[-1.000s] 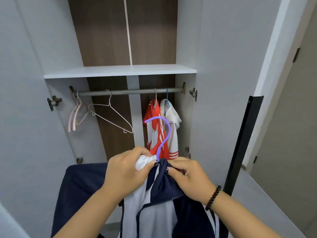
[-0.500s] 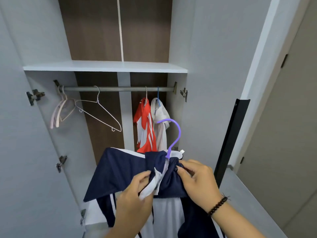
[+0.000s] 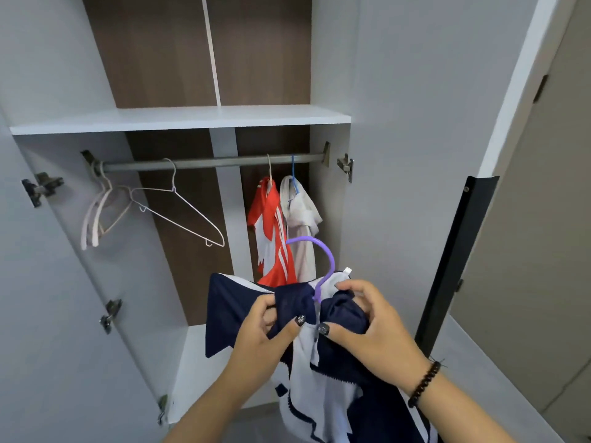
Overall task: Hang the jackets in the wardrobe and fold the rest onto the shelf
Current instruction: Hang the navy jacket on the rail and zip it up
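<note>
A navy and white jacket [image 3: 323, 372] hangs on a purple hanger [image 3: 323, 260] in front of the open wardrobe, below the grey rail [image 3: 211, 162]. My left hand [image 3: 259, 337] pinches the left side of its dark collar. My right hand [image 3: 367, 327] grips the right side of the collar beside the hanger's hook. A red and white jacket [image 3: 271, 231] and a white garment [image 3: 302, 225] hang at the rail's right end. The white shelf [image 3: 179, 118] runs above the rail.
Pink hangers [image 3: 96, 215] and a white wire hanger [image 3: 179, 212] hang bare at the rail's left. Wardrobe doors stand open on both sides, with hinges [image 3: 347, 166] on their edges. A black door edge [image 3: 454, 260] stands at the right.
My left hand moved up from the jacket's front to the collar's left side. Both hands now hold the collar close to the hook. The view shifted slightly.
</note>
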Available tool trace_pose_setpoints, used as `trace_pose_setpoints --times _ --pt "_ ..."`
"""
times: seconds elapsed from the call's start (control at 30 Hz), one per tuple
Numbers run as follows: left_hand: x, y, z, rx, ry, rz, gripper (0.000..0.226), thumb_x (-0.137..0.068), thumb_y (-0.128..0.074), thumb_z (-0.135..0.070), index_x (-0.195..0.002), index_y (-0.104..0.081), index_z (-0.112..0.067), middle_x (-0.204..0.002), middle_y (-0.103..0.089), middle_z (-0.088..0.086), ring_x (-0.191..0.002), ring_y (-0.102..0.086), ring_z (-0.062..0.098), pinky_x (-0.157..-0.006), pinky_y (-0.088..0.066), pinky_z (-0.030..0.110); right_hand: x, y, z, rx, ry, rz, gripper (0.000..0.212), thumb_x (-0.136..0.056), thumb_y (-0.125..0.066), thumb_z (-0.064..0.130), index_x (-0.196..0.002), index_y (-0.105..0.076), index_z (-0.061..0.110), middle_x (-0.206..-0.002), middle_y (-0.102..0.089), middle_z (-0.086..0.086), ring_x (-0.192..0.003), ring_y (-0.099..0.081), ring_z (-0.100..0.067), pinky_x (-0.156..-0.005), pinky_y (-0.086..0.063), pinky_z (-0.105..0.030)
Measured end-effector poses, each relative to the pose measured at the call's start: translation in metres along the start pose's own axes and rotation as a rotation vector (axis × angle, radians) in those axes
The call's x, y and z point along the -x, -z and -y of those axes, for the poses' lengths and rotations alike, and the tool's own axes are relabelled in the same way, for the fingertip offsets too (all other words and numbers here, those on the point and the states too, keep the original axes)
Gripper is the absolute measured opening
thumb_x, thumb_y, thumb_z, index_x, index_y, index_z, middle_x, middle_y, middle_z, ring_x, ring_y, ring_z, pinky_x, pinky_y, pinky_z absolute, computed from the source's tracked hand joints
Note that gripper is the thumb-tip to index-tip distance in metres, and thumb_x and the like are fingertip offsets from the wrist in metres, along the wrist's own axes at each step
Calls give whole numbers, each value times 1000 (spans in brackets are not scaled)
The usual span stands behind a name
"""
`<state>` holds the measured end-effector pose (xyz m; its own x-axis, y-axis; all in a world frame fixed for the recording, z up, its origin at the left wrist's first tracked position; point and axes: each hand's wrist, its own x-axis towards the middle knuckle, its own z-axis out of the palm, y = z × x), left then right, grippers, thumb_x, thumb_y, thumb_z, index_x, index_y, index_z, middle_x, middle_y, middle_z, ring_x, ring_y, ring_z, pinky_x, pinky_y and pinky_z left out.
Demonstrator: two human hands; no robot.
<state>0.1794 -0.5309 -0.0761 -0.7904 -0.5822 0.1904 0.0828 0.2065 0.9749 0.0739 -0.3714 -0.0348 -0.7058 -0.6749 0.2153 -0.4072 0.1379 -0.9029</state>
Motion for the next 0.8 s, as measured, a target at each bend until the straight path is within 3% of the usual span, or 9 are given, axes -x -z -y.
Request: trace_pose_setpoints --times 0.1,0.2,0.33,0.47,0.57,0.7,0.8 --pt "-28 12 2 -77 -41 13 19 -84 -73 -15 -99 -64 -17 -89 -74 0 -86 -70 17 -79 -56 30 -27 -7 -6 127 49 -69 42 -75 -79 22 -104 -58 44 -104 -65 24 -96 -58 13 -75 -42 0" --pt "-64 34 11 -94 -41 -36 1 -88 -67 -15 -89 -67 -15 -77 -68 10 -72 -62 20 -70 -50 28 -57 -16 -12 191 74 -82 36 -79 -75 18 -100 -64 44 -101 -68 25 -96 -60 8 -77 -41 0" --pt "-124 78 29 -162 -16 -95 15 -93 -56 -1 -91 -68 -11 -75 -71 4 -71 -67 12 -70 -53 21 -98 -36 -17 200 85 -89 43 -80 -71 10 -95 -64 49 -98 -67 33 -97 -60 10 -78 -40 0" --pt "-190 134 47 -209 -5 -127 19 -91 -58 1 -96 -67 -15 -83 -71 5 -78 -70 15 -79 -56 29 -146 -60 -16 216 82 -89 41 -81 -70 8 -95 -67 46 -98 -64 37 -98 -58 12 -79 -39 1" --pt "-241 171 54 -287 -35 -94 20 -92 -59 -3 -97 -66 -22 -90 -70 -3 -89 -67 11 -83 -54 24 -182 -82 -15 234 73 -107 40 -79 -70 7 -93 -68 45 -95 -64 38 -95 -59 13 -76 -39 1" --pt "-312 208 68 -483 -63 64 23 -94 -56 -4 -108 -62 -21 -112 -66 -7 -107 -59 5 -87 -44 13 -232 -108 -12 302 48 -145 38 -75 -74 12 -85 -66 48 -89 -63 40 -90 -58 14 -71 -39 2" --pt "-364 225 88 -573 -17 173 33 -97 -52 -11 -129 -53 -18 -134 -56 -3 -125 -51 13 -100 -41 23 -266 -120 -12 336 38 -185 37 -73 -76 16 -82 -66 50 -87 -61 43 -88 -57 17 -71 -38 3"
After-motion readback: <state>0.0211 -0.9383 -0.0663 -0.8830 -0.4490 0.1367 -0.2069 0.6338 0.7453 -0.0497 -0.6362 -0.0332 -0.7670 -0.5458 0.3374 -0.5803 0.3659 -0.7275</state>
